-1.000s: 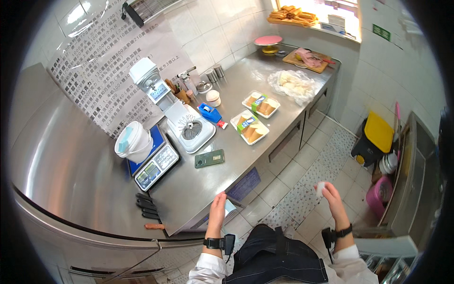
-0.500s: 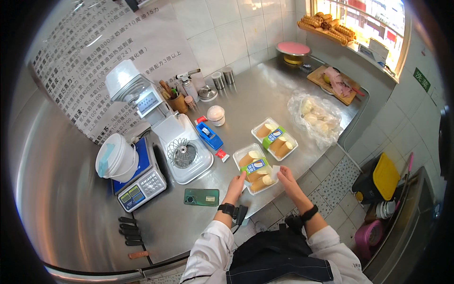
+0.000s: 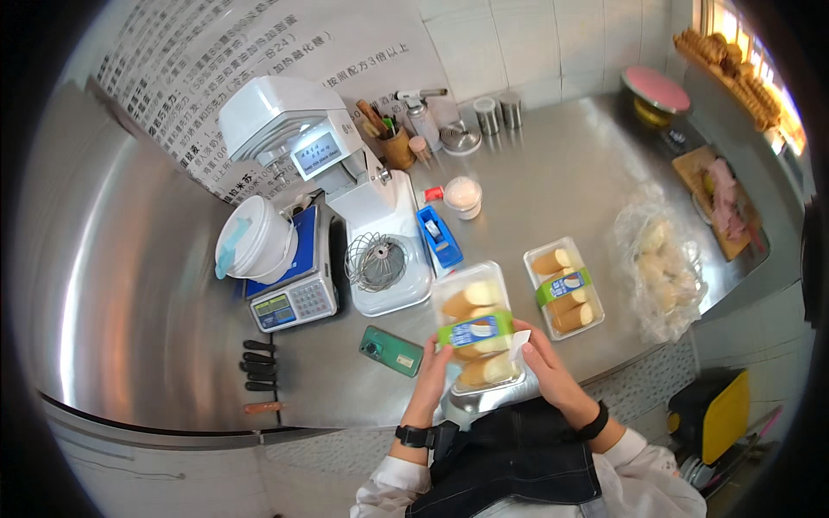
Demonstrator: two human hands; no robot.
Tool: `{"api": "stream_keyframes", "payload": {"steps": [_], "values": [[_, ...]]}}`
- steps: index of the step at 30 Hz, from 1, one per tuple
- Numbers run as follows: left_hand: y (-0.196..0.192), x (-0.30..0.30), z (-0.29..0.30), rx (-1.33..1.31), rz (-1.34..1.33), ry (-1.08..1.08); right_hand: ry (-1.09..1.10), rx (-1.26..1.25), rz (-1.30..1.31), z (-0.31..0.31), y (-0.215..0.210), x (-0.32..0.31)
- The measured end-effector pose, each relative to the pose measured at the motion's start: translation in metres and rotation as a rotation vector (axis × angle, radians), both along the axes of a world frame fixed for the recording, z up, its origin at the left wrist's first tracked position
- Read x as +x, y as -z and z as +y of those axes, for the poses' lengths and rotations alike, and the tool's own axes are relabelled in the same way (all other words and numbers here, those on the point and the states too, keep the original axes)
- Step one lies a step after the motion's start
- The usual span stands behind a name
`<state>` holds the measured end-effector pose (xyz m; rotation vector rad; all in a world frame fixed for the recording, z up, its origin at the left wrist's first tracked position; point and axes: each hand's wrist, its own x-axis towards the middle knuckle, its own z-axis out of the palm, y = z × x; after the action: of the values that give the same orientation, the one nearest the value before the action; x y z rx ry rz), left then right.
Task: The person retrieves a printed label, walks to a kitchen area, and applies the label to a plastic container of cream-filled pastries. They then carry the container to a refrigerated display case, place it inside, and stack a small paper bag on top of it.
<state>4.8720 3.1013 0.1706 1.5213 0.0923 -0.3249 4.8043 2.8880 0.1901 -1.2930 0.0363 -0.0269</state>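
A clear plastic tray of cream rolls (image 3: 473, 300), wrapped across its middle by a green and blue paper band (image 3: 476, 331), is lifted off the steel counter in front of my apron. My left hand (image 3: 430, 377) grips the tray's left side by the band, fingertips partly hidden under it. On the other side my right hand (image 3: 547, 369) is closed on the band's loose white end (image 3: 520, 344) at the tray's right edge. A second banded tray of cream rolls (image 3: 566, 288) lies on the counter to the right.
Beside my left hand lies a green phone (image 3: 391, 350). A blue tape dispenser (image 3: 439, 236), a stand mixer (image 3: 390, 289) and a scale with a white bucket (image 3: 256, 240) stand left. A plastic bag of pale pieces (image 3: 661, 268) and a cutting board (image 3: 724, 203) are right.
The tray in my hands has been raised off the counter and brought closer to me. My view has turned, shifting the counter things rightward in the picture.
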Motion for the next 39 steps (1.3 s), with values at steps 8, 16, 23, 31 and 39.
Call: {"api": "stream_keyframes", "payload": {"steps": [8,16,23,31,39], "values": [[-0.108,-0.036,0.016,-0.491,-0.067,-0.324,0.292,-0.076,-0.686,-0.024,-0.052,0.071],[-0.176,-0.059,0.01,-0.619,0.032,-0.192,0.514,-0.129,-0.961,0.036,-0.096,0.088],[-0.216,-0.064,-0.001,-0.328,0.115,-0.152,0.517,-0.047,-0.979,0.071,-0.102,0.087],[-0.207,-0.073,0.019,-0.213,0.124,-0.154,0.442,-0.009,-0.975,0.103,-0.111,0.078],[-0.195,-0.091,0.043,-0.17,0.07,-0.266,0.268,0.121,-0.941,0.123,-0.115,0.068]]}}
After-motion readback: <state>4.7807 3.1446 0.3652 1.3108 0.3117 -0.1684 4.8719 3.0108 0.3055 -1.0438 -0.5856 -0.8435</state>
